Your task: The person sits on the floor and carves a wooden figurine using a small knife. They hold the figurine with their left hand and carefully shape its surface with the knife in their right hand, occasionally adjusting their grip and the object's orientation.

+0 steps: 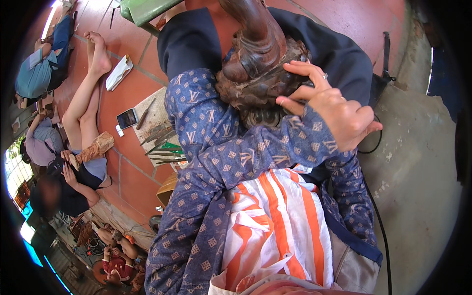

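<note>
A dark brown wood carving (pixel 258 78) with a deeply cut, knobbly base is between my knees, over dark trousers. My left hand (pixel 339 110) comes across from the left in a blue patterned sleeve, bent at the wrist. Two of its fingers stretch apart onto the carving's right side; the others curl loosely, and no tool shows in them. Below them, a round ridged part (pixel 263 117) of the carving sits partly under my forearm. My right sleeve (pixel 351 196) runs up the right side and passes behind the left wrist, with my right hand hidden.
On the left, a mat (pixel 150 110) carries several slim carving tools (pixel 162 142); a phone (pixel 127 118) is beside it. A white packet (pixel 119 73) lies on red tiles. A barefoot co-worker holds a pale wood carving (pixel 98 146). A black cable (pixel 382 226) trails at right.
</note>
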A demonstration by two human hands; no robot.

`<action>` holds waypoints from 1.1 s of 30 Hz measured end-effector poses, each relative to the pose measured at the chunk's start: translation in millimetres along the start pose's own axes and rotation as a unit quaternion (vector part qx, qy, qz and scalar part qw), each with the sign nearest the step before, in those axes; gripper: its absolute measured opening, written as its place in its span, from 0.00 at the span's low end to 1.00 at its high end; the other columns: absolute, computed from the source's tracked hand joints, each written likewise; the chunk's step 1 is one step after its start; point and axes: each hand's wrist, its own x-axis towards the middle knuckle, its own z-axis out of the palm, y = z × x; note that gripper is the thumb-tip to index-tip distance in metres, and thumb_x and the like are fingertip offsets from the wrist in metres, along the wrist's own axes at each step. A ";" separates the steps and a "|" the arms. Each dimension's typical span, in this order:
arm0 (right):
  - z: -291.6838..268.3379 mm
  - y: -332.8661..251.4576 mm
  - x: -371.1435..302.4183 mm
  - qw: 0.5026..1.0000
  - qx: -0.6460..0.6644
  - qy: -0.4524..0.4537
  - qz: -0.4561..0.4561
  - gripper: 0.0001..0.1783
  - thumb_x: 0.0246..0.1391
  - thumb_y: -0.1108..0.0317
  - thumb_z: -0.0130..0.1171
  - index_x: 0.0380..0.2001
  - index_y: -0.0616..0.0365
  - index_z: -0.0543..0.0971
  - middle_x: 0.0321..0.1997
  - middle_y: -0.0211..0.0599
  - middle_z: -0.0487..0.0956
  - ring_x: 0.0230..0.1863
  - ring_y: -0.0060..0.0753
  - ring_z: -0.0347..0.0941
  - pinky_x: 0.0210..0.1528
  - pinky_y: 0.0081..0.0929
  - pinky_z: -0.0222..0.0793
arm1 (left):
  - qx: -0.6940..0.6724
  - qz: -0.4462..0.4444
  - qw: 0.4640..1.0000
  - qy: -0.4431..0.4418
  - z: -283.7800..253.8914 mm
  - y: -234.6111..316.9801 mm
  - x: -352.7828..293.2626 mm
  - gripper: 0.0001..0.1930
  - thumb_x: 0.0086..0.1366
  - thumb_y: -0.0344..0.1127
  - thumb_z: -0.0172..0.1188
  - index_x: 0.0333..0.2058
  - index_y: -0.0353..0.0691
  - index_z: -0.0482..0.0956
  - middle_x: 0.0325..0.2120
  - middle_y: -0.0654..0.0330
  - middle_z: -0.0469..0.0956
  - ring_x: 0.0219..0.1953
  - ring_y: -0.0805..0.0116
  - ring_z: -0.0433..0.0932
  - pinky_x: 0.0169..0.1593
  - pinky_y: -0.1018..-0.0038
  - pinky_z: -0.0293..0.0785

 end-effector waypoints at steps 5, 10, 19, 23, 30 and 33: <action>-0.2 -0.4 1.1 0.999 -0.013 -0.009 0.040 0.13 0.31 0.65 0.76 0.17 0.61 0.83 0.54 0.34 0.78 0.60 0.38 0.71 0.62 0.35 0.64 | -0.021 0.038 0.999 -0.012 -5.3 -5.2 9.3 0.18 0.59 0.48 0.60 0.20 0.40 0.75 0.15 0.53 0.76 0.18 0.54 0.78 0.28 0.59 0.74; 2.4 -9.1 -0.8 0.999 -0.042 -0.014 0.027 0.12 0.34 0.68 0.75 0.17 0.64 0.82 0.51 0.38 0.80 0.58 0.44 0.72 0.63 0.39 0.64 | -0.026 0.023 0.999 -0.002 -5.7 -3.7 -1.9 0.20 0.60 0.50 0.58 0.18 0.40 0.73 0.14 0.53 0.75 0.17 0.52 0.77 0.27 0.58 0.72; 2.6 -16.2 0.6 0.999 -0.036 0.009 0.003 0.12 0.32 0.71 0.74 0.14 0.62 0.79 0.47 0.39 0.80 0.50 0.45 0.75 0.59 0.39 0.66 | -0.013 0.023 1.000 0.001 -8.8 -0.3 -6.0 0.18 0.56 0.49 0.61 0.18 0.40 0.76 0.15 0.52 0.78 0.18 0.52 0.79 0.29 0.56 0.75; -3.6 -36.0 7.6 0.985 -0.131 -0.045 0.101 0.09 0.39 0.67 0.73 0.18 0.59 0.82 0.53 0.28 0.79 0.52 0.35 0.76 0.57 0.26 0.68 | -0.037 0.047 0.998 0.001 -13.7 -4.0 3.7 0.17 0.56 0.48 0.61 0.19 0.39 0.77 0.14 0.51 0.77 0.18 0.51 0.78 0.29 0.56 0.75; 2.8 -22.7 -2.3 0.996 -0.078 -0.017 0.039 0.10 0.39 0.68 0.73 0.19 0.62 0.81 0.50 0.32 0.80 0.51 0.39 0.76 0.61 0.36 0.66 | -0.033 0.024 0.999 -0.009 -17.2 -0.5 -6.0 0.18 0.58 0.49 0.60 0.20 0.40 0.76 0.16 0.51 0.78 0.19 0.51 0.79 0.29 0.58 0.75; 2.2 -22.3 7.2 0.992 -0.037 -0.012 0.118 0.10 0.41 0.68 0.72 0.19 0.62 0.81 0.48 0.31 0.82 0.47 0.38 0.78 0.59 0.32 0.68 | 0.003 0.058 0.998 0.019 -15.5 -3.5 5.1 0.18 0.57 0.49 0.60 0.19 0.40 0.75 0.16 0.52 0.77 0.18 0.53 0.79 0.30 0.58 0.75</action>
